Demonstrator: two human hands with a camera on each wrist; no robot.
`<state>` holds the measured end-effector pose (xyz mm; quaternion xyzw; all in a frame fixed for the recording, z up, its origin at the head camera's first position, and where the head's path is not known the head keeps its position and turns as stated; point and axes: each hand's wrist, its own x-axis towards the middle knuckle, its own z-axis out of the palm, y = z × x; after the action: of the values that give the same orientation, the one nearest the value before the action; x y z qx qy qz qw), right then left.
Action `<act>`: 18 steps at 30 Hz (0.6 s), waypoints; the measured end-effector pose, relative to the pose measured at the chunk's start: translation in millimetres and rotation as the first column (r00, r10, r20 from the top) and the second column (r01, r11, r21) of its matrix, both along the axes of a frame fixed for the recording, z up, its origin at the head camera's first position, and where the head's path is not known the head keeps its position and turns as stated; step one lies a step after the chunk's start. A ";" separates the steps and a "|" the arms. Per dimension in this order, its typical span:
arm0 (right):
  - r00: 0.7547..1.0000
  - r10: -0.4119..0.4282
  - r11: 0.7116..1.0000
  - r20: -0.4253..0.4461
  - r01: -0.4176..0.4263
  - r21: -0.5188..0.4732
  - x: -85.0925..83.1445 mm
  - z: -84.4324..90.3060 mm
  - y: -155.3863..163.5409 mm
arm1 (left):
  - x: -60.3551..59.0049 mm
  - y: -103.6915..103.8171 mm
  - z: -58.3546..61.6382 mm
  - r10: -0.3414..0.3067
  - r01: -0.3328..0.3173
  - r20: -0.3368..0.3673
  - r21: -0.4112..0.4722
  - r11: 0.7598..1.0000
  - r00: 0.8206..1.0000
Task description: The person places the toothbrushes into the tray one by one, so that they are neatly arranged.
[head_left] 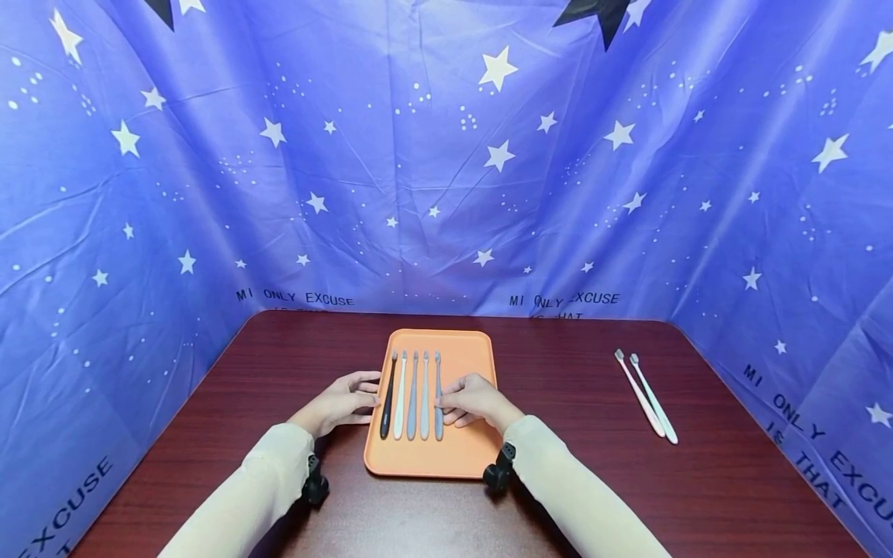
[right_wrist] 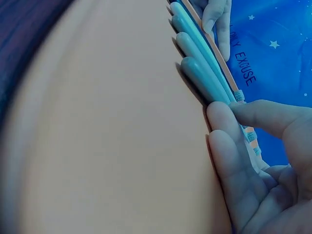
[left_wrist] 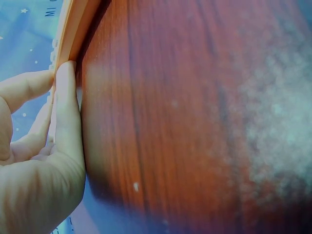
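Near the middle of the table lies an orange tray bearing several toothbrushes side by side, heads toward the back. At its left end is a black toothbrush, then a whitish toothbrush, a blue-grey toothbrush and a light grey toothbrush. My right hand pinches the rightmost grey toothbrush between thumb and fingertips, low over the tray floor. At the tray's left edge, my left hand holds the rim with thumb and fingertips.
On the table's right side lie a pink toothbrush and a pale mint toothbrush, their handle ends close together. A blue star-patterned cloth walls in the back and sides of the dark red wooden table.
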<state>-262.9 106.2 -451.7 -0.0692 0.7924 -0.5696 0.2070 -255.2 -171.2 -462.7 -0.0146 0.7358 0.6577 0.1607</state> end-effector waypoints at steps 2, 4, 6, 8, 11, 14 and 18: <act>1.000 -0.006 1.000 -0.003 0.006 0.001 0.0 -0.4 0.1 | 0.0 0.4 0.2 0.001 -0.001 0.002 0.001 1.000 1.000; 1.000 -0.008 1.000 -0.006 0.008 0.000 -0.1 -1.0 -0.2 | -0.1 0.5 -0.1 -0.002 0.002 0.001 0.000 1.000 1.000; 1.000 -0.011 1.000 -0.004 0.011 -0.003 0.3 -1.1 -0.5 | -0.6 0.7 -0.3 0.001 -0.001 0.004 0.003 1.000 1.000; 1.000 -0.012 1.000 -0.003 0.012 -0.006 0.8 -1.1 -0.6 | -1.0 0.6 -0.5 0.000 0.000 0.005 0.004 1.000 1.000; 1.000 -0.014 1.000 -0.003 0.014 -0.005 1.3 -1.2 -0.2 | -0.8 0.3 -0.4 0.001 -0.001 0.006 0.000 1.000 1.000; 1.000 -0.014 1.000 -0.004 0.014 -0.005 1.7 -1.7 0.0 | -0.1 -0.1 -0.1 -0.001 0.001 0.007 -0.005 1.000 1.000; 1.000 -0.019 1.000 0.002 0.019 -0.009 2.5 -2.2 0.0 | 1.3 -0.3 0.4 -0.003 0.003 0.006 -0.008 1.000 1.000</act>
<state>-260.4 106.2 -453.9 -0.0623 0.7902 -0.5752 0.2020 -253.8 -171.5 -462.4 -0.0160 0.7381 0.6543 0.1639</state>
